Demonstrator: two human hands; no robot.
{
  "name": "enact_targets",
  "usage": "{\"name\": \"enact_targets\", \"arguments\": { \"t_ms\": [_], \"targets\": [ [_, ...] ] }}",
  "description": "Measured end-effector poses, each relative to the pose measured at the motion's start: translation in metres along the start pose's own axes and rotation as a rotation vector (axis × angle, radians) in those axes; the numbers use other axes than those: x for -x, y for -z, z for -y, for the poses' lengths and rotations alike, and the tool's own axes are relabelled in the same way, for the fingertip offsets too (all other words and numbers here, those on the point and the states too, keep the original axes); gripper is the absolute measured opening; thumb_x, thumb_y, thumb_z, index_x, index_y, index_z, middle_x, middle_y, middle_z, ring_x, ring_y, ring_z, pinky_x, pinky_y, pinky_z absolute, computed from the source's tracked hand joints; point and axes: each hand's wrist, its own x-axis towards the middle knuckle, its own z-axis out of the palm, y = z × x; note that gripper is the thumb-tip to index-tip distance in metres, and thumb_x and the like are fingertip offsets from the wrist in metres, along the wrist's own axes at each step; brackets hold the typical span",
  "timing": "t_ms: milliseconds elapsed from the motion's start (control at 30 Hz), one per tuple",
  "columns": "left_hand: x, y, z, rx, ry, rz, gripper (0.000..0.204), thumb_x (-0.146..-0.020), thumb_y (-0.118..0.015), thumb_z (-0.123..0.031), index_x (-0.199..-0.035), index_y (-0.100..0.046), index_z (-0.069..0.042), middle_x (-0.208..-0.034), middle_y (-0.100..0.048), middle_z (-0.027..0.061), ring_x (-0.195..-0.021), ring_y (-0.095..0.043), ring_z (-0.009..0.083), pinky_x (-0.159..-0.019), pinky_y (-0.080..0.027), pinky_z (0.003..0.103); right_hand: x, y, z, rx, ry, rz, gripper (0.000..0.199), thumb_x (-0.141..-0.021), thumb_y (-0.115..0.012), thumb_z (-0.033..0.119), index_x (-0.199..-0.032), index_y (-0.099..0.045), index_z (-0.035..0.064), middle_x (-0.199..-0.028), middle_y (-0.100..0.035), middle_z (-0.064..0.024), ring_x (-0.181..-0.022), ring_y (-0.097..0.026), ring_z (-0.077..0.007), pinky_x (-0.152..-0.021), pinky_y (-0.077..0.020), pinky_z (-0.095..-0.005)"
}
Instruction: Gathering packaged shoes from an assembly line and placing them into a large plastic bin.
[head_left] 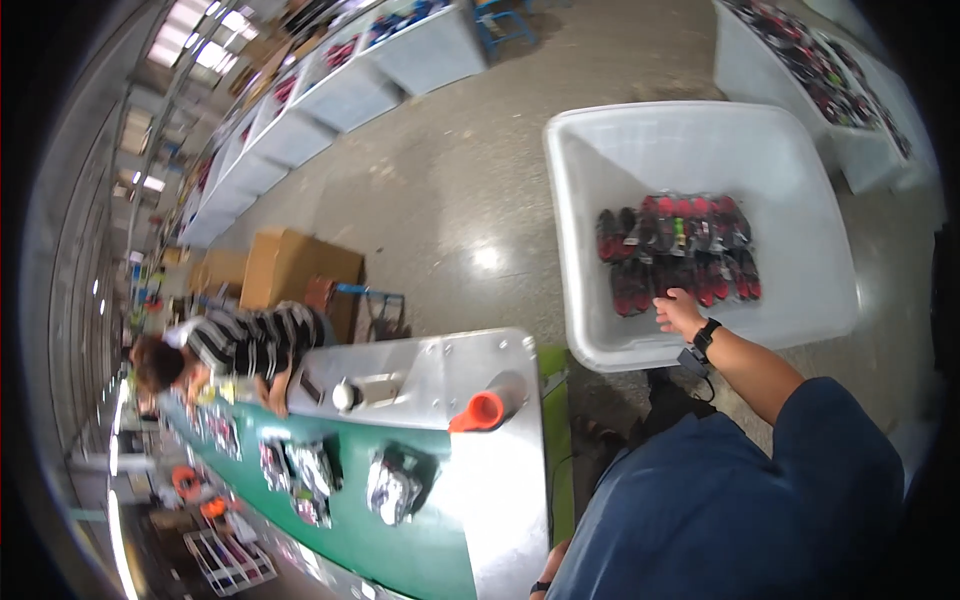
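My right hand (680, 311) reaches into a large white plastic bin (820, 240) on the floor, fingers apart, just at the near edge of a row of bagged red-and-black shoe pairs (678, 250). It holds nothing that I can see. A black wristband sits on that wrist. My left hand (552, 562) shows only as a sliver at the bottom edge beside my blue shirt, against the metal end of the conveyor; its fingers are hidden.
A green conveyor belt (340, 520) carries several bagged shoe pairs (395, 485) on my left. Its metal end plate (500, 470) bears an orange cone-shaped part (480, 411). A person in a striped shirt (250, 340) bends over the belt. Cardboard boxes and more white bins line the concrete floor.
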Motion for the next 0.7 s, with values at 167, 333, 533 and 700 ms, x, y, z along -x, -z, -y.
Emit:
{"name": "enact_targets", "arguments": {
  "t_ms": [167, 333, 533, 700],
  "targets": [
    [0.091, -0.11, 0.056, 0.198, 0.184, -0.068, 0.037, -0.105, -0.05, -0.025, -0.121, -0.066, 0.004, -0.107, -0.073, 0.0108, -0.099, -0.069, 0.0203, -0.089, -0.052, 0.034, 0.045, -0.06, -0.013, 0.144, 0.056, 0.12, 0.078, -0.09, -0.071, 0.033, -0.151, -0.032, 0.0051, -0.103, -0.064, -0.008, -0.087, -0.065, -0.019, -0.072, -0.0556, -0.0368],
    [0.144, -0.174, 0.07, 0.402, 0.3, -0.062, 0.036, -0.105, -0.049, -0.025, -0.12, -0.067, 0.001, -0.105, -0.074, 0.0113, -0.096, -0.069, 0.0222, -0.087, -0.053, 0.036, 0.051, -0.117, -0.066, 0.183, 0.041, 0.234, 0.056, -0.092, -0.068, 0.029, -0.14, -0.043, 0.0129, -0.095, -0.061, -0.0061, -0.076, -0.063, -0.018, -0.062, -0.0514, -0.0342],
    [0.136, 0.015, -0.012, 0.166, 0.582, -0.281, 0.035, -0.098, -0.054, -0.041, -0.104, -0.075, -0.012, -0.096, -0.073, 0.0158, -0.087, -0.07, 0.0314, -0.079, -0.054, 0.042, 0.09, -0.156, -0.076, 0.425, 0.066, 0.368, 0.045, -0.095, -0.062, 0.025, -0.133, -0.047, 0.0081, -0.092, -0.061, -0.0058, -0.075, -0.064, -0.0187, -0.062, -0.0529, -0.0324],
    [0.119, 0.235, -0.01, 0.163, 0.309, -1.091, 0.058, -0.082, -0.079, -0.038, -0.126, -0.062, -0.004, -0.1, -0.071, 0.0182, -0.091, -0.068, 0.0352, -0.082, -0.055, 0.041, 0.111, -0.174, -0.072, 0.523, 0.157, 0.385, 0.048, -0.093, -0.062, 0.018, -0.136, -0.047, 0.0053, -0.092, -0.063, -0.008, -0.076, -0.065, -0.0186, -0.063, -0.0536, -0.0312]
  ]
}}
